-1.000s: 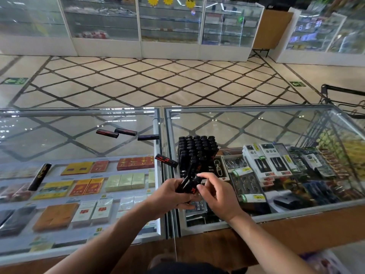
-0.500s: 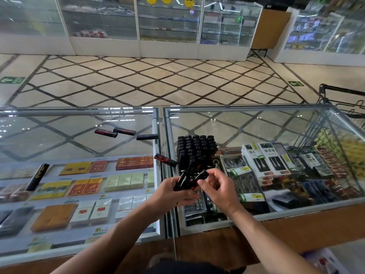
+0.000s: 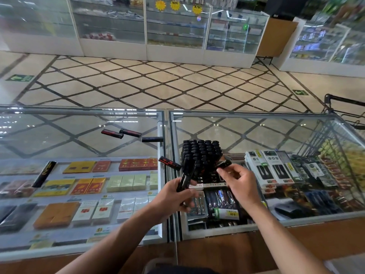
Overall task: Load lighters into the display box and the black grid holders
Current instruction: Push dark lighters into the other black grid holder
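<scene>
Gripping a bundle of slim black lighters [image 3: 184,180], left hand [image 3: 171,197]; right hand [image 3: 241,187] pinching one glossy lighter [image 3: 224,164]

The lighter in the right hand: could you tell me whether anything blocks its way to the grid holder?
Nothing visible does: the lighter, pinched by the right hand, sits at the holder's right side, with nothing between them.

A single wide-angle camera worn on the head looks forward and down, close above the left hand [image 3: 172,196] and right hand [image 3: 242,186] at the glass bench [image 3: 256,133], with tiled floor [image 3: 158,82] and far cabinets [image 3: 177,30] beyond.
</scene>
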Action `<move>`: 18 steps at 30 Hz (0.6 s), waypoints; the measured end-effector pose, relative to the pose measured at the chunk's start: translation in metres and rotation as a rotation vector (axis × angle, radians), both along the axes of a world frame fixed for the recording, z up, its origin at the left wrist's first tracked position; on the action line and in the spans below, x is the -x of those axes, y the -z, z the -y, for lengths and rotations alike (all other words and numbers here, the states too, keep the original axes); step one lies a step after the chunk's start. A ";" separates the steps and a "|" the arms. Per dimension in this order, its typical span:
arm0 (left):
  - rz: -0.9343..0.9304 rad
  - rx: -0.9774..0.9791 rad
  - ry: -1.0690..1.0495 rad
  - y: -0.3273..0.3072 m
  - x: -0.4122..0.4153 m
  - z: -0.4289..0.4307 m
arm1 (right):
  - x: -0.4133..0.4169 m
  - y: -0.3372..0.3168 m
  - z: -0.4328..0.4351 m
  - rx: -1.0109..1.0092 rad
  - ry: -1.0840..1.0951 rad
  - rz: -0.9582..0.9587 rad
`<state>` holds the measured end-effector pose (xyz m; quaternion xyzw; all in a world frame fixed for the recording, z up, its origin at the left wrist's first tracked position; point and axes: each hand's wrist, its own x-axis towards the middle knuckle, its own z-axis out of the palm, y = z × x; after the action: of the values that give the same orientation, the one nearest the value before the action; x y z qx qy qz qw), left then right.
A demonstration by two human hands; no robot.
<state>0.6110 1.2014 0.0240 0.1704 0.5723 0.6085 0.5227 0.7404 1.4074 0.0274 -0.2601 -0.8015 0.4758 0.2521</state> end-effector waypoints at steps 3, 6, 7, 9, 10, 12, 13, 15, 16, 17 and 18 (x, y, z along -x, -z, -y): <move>-0.050 0.026 0.011 0.002 0.001 0.000 | 0.004 -0.005 -0.021 -0.147 0.055 0.096; 0.009 0.015 0.005 0.003 0.001 0.001 | 0.012 -0.005 -0.030 -0.321 0.046 0.169; 0.041 0.008 0.000 0.002 0.002 0.001 | 0.014 -0.005 -0.031 -0.362 0.030 0.184; 0.101 -0.007 -0.012 0.003 0.003 0.002 | 0.016 -0.003 -0.033 -0.394 0.003 0.212; 0.130 -0.012 -0.017 0.003 0.003 0.002 | 0.017 -0.002 -0.033 -0.397 -0.006 0.223; 0.182 -0.021 -0.026 0.001 0.004 0.002 | 0.017 0.000 -0.034 -0.411 -0.012 0.248; 0.199 -0.023 -0.027 0.001 0.005 0.003 | 0.017 0.001 -0.034 -0.416 -0.008 0.260; 0.210 -0.021 -0.023 0.001 0.006 0.004 | 0.017 0.002 -0.034 -0.409 0.005 0.278; 0.208 -0.018 -0.019 0.001 0.006 0.004 | 0.018 0.002 -0.034 -0.408 0.012 0.283; 0.207 -0.018 -0.013 0.002 0.007 0.004 | 0.018 0.002 -0.034 -0.413 0.016 0.283; 0.208 -0.017 -0.007 0.002 0.007 0.004 | 0.018 0.002 -0.035 -0.423 0.011 0.282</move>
<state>0.6043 1.1969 0.0220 0.1087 0.5103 0.6295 0.5758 0.7225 1.4420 0.0253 -0.2697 -0.9091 0.2550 0.1893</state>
